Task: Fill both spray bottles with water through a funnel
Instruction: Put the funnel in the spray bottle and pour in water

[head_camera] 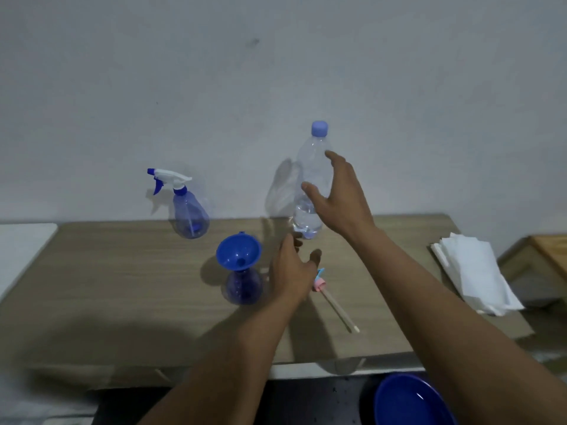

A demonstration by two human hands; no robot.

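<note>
The right hand reached with fingers spread wide around the capped water bottle; the left hand hovered open beside the funnel.

Both arms stretch forward; the right hand is spread open, farther out, and the left hand loosely open, nearer.

Two spray bottles, one funnel, one water bottle.

Dim bluish light, soft shadows, blurred edges
</note>
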